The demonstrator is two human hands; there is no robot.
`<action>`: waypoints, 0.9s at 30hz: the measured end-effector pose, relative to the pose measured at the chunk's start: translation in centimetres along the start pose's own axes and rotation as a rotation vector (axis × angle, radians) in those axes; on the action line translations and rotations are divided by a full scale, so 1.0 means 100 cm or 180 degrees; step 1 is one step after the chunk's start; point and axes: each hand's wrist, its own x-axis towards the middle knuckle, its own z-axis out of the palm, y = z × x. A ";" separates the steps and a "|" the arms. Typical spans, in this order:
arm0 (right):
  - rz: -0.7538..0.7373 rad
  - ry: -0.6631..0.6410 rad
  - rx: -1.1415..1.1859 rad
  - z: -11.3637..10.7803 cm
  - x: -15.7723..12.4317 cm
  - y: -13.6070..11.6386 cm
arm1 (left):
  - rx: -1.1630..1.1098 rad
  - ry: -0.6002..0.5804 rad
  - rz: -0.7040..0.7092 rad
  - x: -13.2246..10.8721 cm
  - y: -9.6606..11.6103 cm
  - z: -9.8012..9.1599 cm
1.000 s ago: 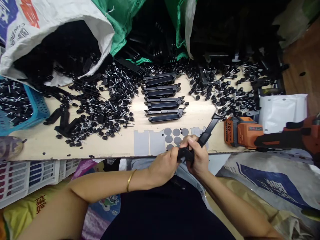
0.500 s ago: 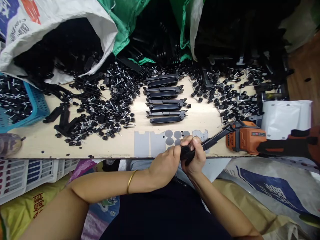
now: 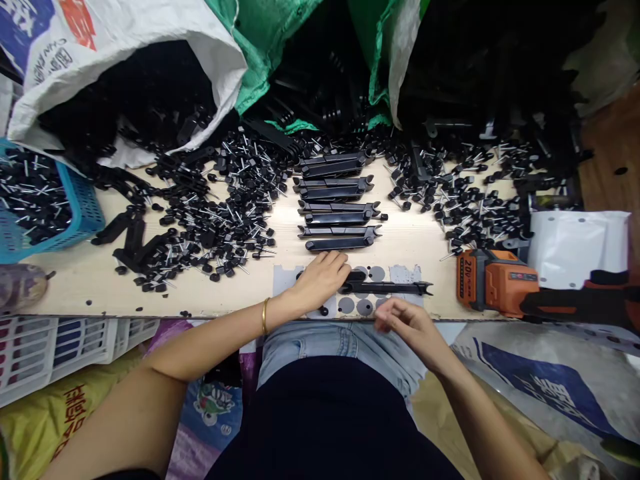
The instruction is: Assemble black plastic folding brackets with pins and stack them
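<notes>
A long black part [image 3: 387,287] lies level on grey patches near the table's front edge. My left hand [image 3: 323,283] is over its left end, palm down, fingers close together; what lies beneath them is hidden. Below the part's right half, my right hand [image 3: 405,323] hovers at the table edge, fingers curled loosely with a gap between thumb and fingers, holding nothing. Behind the hands, several black folded parts [image 3: 343,213] are stacked in a column. A small black knob [image 3: 323,311] sits just below my left hand.
Black knobs with metal pins [image 3: 220,220] are heaped at left, more [image 3: 475,207] at right. An orange power tool [image 3: 500,283] and white packet [image 3: 580,247] lie right. A blue basket [image 3: 83,207] stands left; a white sack [image 3: 220,53] and green sack [image 3: 265,40] stand behind.
The long black part has gone from both hands down onto the table. My hands have moved apart, the left staying by the part, the right opening and drawing back.
</notes>
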 end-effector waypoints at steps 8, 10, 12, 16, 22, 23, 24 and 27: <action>-0.1806 0.0778 -0.3062 0.005 0.048 0.019 | 0.0038 0.0225 0.0018 -0.006 -0.002 0.023; -0.1947 0.0711 -0.3168 0.005 0.054 0.025 | 0.0095 0.0219 0.0070 -0.004 -0.003 0.024; -0.2080 0.0654 -0.3235 0.002 0.057 0.028 | 0.0138 0.0223 0.0131 -0.003 -0.004 0.024; -0.2271 0.0465 -0.3290 -0.008 0.057 0.028 | 0.0143 0.0255 0.0253 -0.002 -0.006 0.022; -0.2248 0.0350 -0.3222 -0.012 0.058 0.026 | 0.0130 0.0257 0.0264 -0.003 -0.008 0.023; -0.2257 0.0352 -0.3220 -0.012 0.058 0.026 | 0.0124 0.0270 0.0266 -0.003 -0.008 0.023; -0.2268 0.0353 -0.3223 -0.012 0.059 0.027 | 0.0116 0.0288 0.0273 -0.003 -0.008 0.023; -0.2281 0.0360 -0.3238 -0.010 0.058 0.028 | 0.0105 0.0340 0.0296 -0.004 -0.007 0.022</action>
